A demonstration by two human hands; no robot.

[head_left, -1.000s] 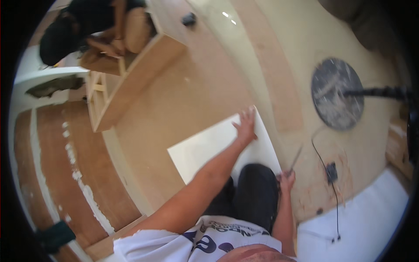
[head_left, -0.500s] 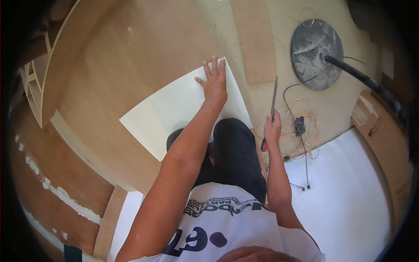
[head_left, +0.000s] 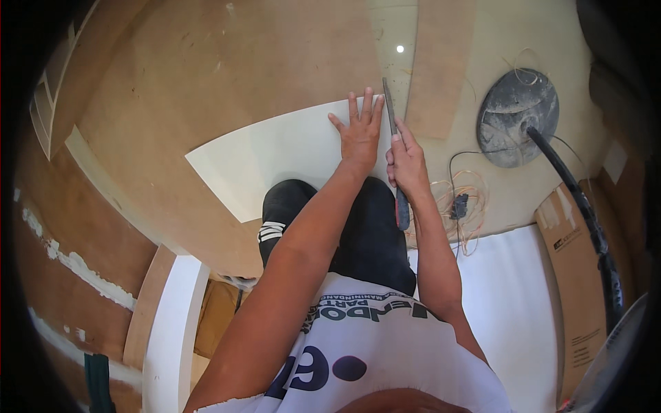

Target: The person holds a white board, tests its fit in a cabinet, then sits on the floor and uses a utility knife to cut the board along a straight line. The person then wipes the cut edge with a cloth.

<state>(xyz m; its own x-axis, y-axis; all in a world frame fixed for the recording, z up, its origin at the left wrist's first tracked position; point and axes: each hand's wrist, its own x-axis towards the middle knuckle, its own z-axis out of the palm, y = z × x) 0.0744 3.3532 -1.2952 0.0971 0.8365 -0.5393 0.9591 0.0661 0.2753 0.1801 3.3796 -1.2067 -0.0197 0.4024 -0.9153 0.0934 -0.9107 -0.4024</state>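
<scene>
From my end, looking down through the head camera, I see a white panel [head_left: 279, 148] lying on a broad brown board [head_left: 268, 69], just beyond the dark-trousered knees [head_left: 375, 217], which hide its near side. My left hand [head_left: 359, 141] is spread flat on the panel at its far right corner, gripping nothing; I judge that the open palm and splayed fingers press it down so it can't slide.

My right hand [head_left: 407, 164] grasps a long narrow tool, which looks like a file [head_left: 390, 109]. Its handle points near and its grey blade far, along the panel's right edge, and a finger lies along the blade, probably to steer it. The blade and the edge are so close that I can't tell whether they touch. The left hand sits right beside that edge, which likely steadies the panel where the tool is.

To the right of the tool lies a brown strip [head_left: 441, 65], and farther right a dusty round base [head_left: 518, 117], perhaps wide to keep its black pole [head_left: 575, 193] standing. Nearer are loosely looped orange wire [head_left: 482, 199] and a cardboard box [head_left: 573, 296] at the right
</scene>
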